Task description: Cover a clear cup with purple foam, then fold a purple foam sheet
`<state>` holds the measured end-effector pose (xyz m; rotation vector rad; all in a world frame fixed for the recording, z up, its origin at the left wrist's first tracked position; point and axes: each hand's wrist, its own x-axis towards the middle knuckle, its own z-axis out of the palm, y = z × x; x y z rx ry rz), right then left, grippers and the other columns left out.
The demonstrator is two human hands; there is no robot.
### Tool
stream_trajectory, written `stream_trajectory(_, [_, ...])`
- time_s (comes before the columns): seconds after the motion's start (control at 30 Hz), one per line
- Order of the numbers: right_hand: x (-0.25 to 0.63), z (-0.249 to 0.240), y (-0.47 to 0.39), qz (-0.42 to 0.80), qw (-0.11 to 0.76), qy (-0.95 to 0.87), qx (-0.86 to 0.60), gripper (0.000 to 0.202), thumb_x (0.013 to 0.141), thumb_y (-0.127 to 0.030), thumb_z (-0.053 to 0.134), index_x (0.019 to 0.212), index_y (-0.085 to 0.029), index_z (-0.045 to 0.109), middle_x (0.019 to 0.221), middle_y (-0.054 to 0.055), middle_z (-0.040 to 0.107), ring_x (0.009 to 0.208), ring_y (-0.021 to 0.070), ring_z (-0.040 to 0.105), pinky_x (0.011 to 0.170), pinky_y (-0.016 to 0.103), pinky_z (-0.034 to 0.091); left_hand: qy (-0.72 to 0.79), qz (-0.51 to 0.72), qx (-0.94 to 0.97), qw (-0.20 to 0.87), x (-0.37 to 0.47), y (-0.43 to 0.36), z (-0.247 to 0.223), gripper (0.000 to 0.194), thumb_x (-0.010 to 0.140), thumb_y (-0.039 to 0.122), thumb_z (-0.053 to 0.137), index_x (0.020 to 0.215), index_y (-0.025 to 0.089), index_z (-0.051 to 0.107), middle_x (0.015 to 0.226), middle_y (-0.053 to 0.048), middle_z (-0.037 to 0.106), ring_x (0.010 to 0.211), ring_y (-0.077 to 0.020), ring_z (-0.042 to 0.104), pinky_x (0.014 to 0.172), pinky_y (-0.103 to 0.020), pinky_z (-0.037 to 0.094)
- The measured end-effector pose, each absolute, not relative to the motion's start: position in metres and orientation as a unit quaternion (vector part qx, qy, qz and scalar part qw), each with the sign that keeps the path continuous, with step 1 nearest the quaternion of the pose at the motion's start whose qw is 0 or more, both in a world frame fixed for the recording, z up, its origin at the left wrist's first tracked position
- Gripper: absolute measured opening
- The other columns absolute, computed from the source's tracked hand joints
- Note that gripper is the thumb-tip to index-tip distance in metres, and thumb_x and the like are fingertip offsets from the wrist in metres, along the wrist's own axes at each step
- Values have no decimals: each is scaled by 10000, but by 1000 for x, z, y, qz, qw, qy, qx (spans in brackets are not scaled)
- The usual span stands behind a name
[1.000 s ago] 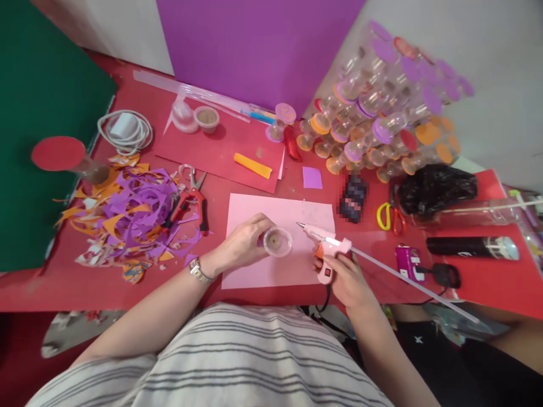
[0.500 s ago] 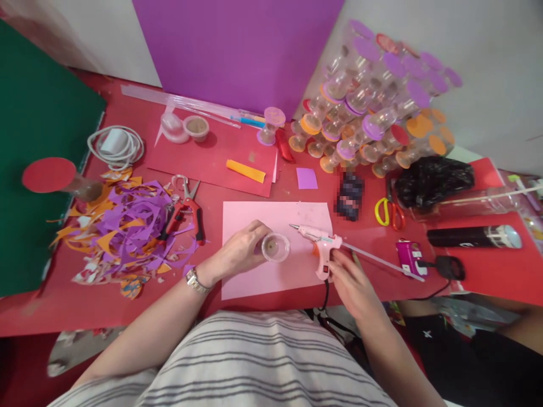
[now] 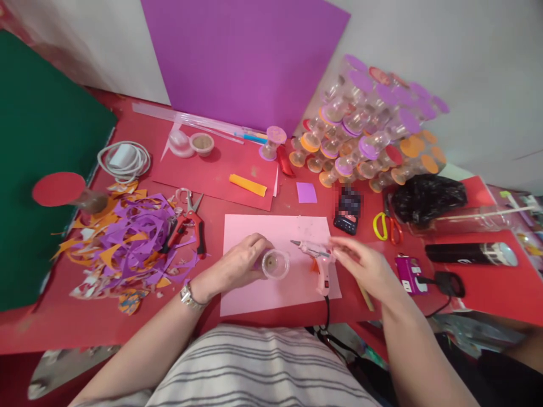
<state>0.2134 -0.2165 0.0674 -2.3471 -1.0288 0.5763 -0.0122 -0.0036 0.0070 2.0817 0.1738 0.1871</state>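
My left hand is wrapped round a clear plastic cup over the pink sheet. Some brownish contents show at the bottom of the cup. To the right of the cup lies a pink glue gun, its nozzle pointing left and its black cord running toward my body. My right hand is at the gun's rear end, fingers stretched and slightly apart; whether the fingertips touch it is hard to tell. A yellowish stick lies below that hand.
Purple and orange paper scraps and red-handled pruners lie left. Behind stand stacked clear cups with coloured discs. A dark phone-like device, scissors, a black bag and a black cylinder are on the right.
My right hand has moved from the gun's handle up to its rear end. The long clear stick behind the gun no longer shows there. The view has shifted slightly.
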Motion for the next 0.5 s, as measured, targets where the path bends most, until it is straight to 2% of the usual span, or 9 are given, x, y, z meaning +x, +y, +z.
stream_trajectory(0.1, [249, 58, -165, 134, 140, -491, -849, 376, 895, -341, 499, 1208, -212, 662, 1196, 107, 717, 1032, 253, 696, 948, 458, 533, 43, 78, 863, 498, -16, 6, 7, 488, 724, 6, 595, 1165, 205, 535, 1150, -77, 586, 1081, -211, 595, 967, -365, 522])
stream_trajectory(0.2, [285, 43, -114, 115, 99, -527, -836, 463, 818, -227, 578, 1276, -183, 624, 1306, 146, 656, 1223, 315, 597, 1082, 533, 412, 24, 93, 866, 491, -19, 14, 8, 542, 672, -57, 490, 1143, 208, 545, 1142, -68, 591, 1106, -205, 571, 999, -372, 503])
stream_trajectory(0.3, [308, 29, -77, 121, 63, -558, -818, 605, 755, -172, 640, 1355, -170, 562, 1398, 143, 591, 1312, 315, 522, 1127, 519, 358, 44, 112, 861, 495, -21, 18, 7, 523, 668, -59, 474, 1108, 210, 561, 1136, -63, 589, 1111, -202, 560, 1007, -373, 500])
stream_trajectory(0.4, [321, 20, -61, 124, 29, -572, -811, 661, 709, -170, 696, 1355, -165, 560, 1381, 149, 589, 1285, 322, 522, 1112, 506, 363, 84, 126, 851, 502, -21, 17, 4, 509, 666, -40, 504, 1103, 211, 578, 1145, -67, 584, 1122, -214, 558, 1021, -389, 493])
stream_trajectory(0.5, [327, 15, -61, 110, 9, -571, -814, 592, 695, -217, 730, 1275, -176, 617, 1253, 158, 630, 1196, 345, 542, 1041, 516, 400, 131, 156, 841, 502, -20, 16, 1, 431, 712, 1, 530, 1076, 219, 603, 1123, -64, 599, 1102, -216, 570, 1010, -385, 492])
